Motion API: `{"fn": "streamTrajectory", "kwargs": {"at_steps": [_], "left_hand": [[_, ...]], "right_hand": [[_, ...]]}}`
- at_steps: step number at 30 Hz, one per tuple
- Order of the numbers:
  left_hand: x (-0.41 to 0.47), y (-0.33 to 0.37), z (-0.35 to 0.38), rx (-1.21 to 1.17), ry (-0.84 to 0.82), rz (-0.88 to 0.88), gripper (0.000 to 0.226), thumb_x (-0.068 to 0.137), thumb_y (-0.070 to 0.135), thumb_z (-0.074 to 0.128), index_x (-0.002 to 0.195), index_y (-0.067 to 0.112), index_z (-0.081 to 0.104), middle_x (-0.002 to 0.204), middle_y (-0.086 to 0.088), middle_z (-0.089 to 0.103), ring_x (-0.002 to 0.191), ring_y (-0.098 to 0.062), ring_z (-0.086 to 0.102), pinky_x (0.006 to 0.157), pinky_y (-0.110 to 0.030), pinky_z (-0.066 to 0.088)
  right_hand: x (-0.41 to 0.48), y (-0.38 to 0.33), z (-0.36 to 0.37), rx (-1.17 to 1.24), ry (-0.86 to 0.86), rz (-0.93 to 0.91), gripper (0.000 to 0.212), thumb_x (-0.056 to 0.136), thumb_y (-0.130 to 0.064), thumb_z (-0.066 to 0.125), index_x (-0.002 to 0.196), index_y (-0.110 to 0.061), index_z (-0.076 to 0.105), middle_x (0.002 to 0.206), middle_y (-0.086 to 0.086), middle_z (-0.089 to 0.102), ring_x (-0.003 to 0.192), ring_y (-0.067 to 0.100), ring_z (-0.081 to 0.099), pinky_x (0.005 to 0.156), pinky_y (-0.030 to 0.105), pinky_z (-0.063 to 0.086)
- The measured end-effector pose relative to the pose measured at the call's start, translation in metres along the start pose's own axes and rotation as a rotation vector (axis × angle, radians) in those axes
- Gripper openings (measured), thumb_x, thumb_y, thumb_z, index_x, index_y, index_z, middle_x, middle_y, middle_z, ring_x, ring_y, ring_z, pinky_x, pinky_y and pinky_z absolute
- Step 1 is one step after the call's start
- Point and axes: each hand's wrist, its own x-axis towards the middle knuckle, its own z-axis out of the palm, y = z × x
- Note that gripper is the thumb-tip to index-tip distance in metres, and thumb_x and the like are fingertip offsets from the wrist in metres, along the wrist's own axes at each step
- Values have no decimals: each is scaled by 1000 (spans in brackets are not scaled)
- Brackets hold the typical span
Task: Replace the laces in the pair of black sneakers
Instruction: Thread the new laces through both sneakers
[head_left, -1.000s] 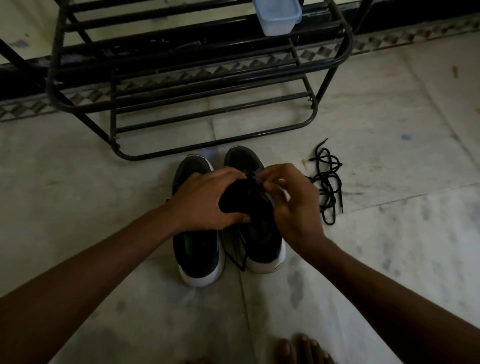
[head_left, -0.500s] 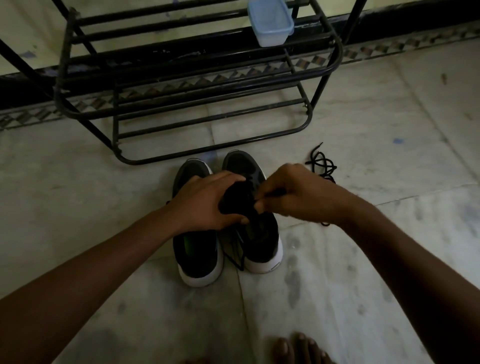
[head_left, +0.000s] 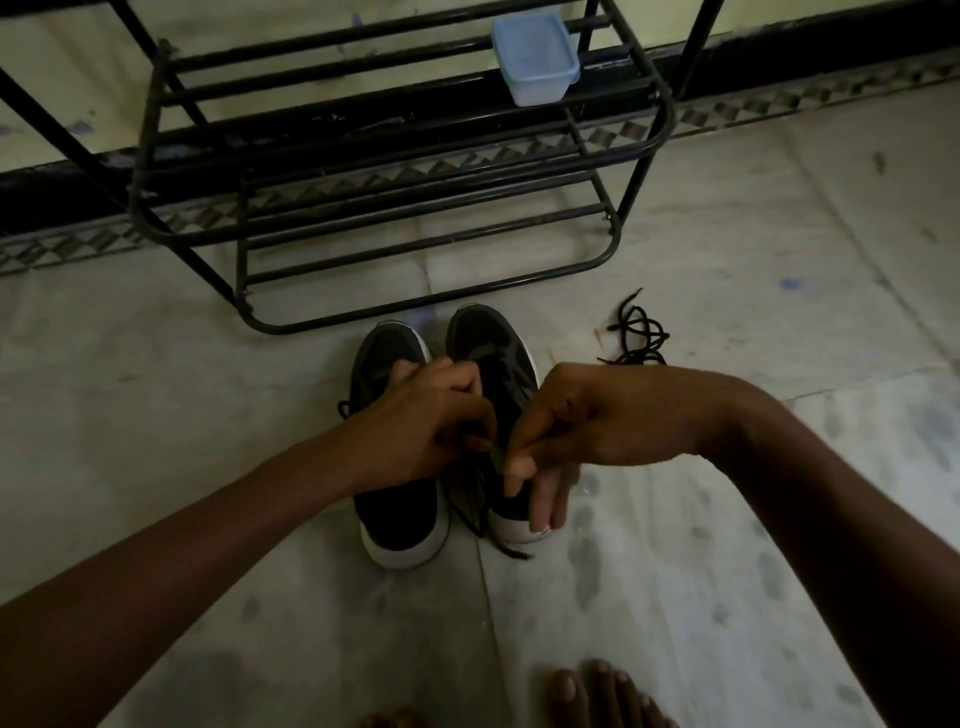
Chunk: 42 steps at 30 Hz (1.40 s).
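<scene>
Head: lidded box (head_left: 535, 60) on rack (head_left: 660, 124) beyond sneakers (head_left: 387, 348).

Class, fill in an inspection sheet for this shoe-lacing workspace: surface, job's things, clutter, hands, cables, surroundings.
Surface: pale, stained stone floor, dimly lit.
Job's things: left sneaker and right sneaker side by side, toes towards the shoe rack; threaded lace trails past the right sneaker's heel; loose lace piled on the floor to its right.
Clutter: nothing seen.
Hands: left hand and right hand meet over the right sneaker, each apparently with a pinching grip on the threaded lace.
Cables: nothing seen.
Surroundings: lidded plastic container on the rack; patterned skirting; bare toes at the near edge.
</scene>
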Motion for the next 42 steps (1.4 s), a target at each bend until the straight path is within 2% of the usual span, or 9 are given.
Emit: {"fn": "streamTrajectory", "kwargs": {"at_steps": [3, 6, 13, 16, 21, 32, 36, 39, 42], "left_hand": [[-10, 2, -6, -103, -69, 52, 4, 90, 34, 75, 93, 33, 74, 97, 10, 58, 93, -7, 57, 80, -40, 46], [-23, 5, -15, -222, -84, 15, 7, 85, 19, 84, 90, 22, 79, 94, 9, 58, 89, -7, 60, 78, -27, 51], [-29, 9, -27, -293, -11, -23, 9, 84, 12, 83, 90, 19, 81, 90, 8, 62, 84, -10, 65, 73, -30, 56], [-31, 9, -26, -295, -21, -41, 12, 86, 12, 80, 92, 22, 81, 91, 12, 62, 86, -11, 65, 72, -34, 57], [-31, 7, -22, -289, -31, -59, 13, 88, 14, 77, 94, 25, 80, 93, 14, 62, 88, -11, 66, 75, -34, 58], [-30, 13, -26, -325, -170, 3, 30, 88, -2, 68, 97, 25, 79, 98, 16, 72, 98, -3, 68, 87, -25, 55], [-20, 20, -25, -379, 57, -135, 34, 85, -4, 63, 87, 28, 75, 80, 13, 73, 74, -3, 71, 64, -16, 52], [1, 23, -24, -378, 315, -218, 43, 82, -5, 70, 113, 25, 68, 91, 11, 71, 74, -1, 67, 62, -12, 49], [22, 19, -28, -684, 104, -234, 73, 83, 2, 80, 142, 30, 50, 117, 9, 72, 88, -10, 70, 72, -24, 55]], "right_hand": [[3, 14, -4, -199, 149, 217, 17, 103, -22, 54, 106, -12, 67, 80, 1, 77, 73, 16, 76, 76, 39, 60], [11, 24, -2, -576, 342, 222, 28, 95, -21, 66, 120, -31, 63, 70, -16, 59, 65, -8, 61, 65, 16, 46], [33, 35, 14, -691, 138, 238, 38, 98, -15, 55, 132, -31, 63, 127, -4, 67, 112, 13, 65, 94, 28, 54], [35, 33, 14, -670, 85, 258, 38, 100, -13, 52, 132, -31, 63, 122, -4, 69, 105, 11, 66, 93, 29, 55], [33, 34, 9, -526, 18, 333, 47, 97, -1, 47, 133, -29, 60, 53, -21, 62, 53, -9, 58, 86, 35, 56], [3, 13, -13, -339, 575, -113, 6, 89, -17, 69, 83, -16, 73, 77, -5, 73, 73, 10, 71, 67, 22, 57], [8, 12, -12, -304, 706, -126, 7, 88, -18, 75, 85, -16, 69, 82, -5, 73, 77, 9, 73, 75, 28, 61], [8, 11, -11, -156, 662, -213, 3, 93, -11, 69, 92, -12, 66, 88, 0, 71, 75, 19, 74, 68, 25, 60], [8, 14, -14, -134, 780, -279, 6, 98, -8, 62, 99, -14, 64, 80, 6, 70, 60, 18, 68, 56, 21, 51]]}}
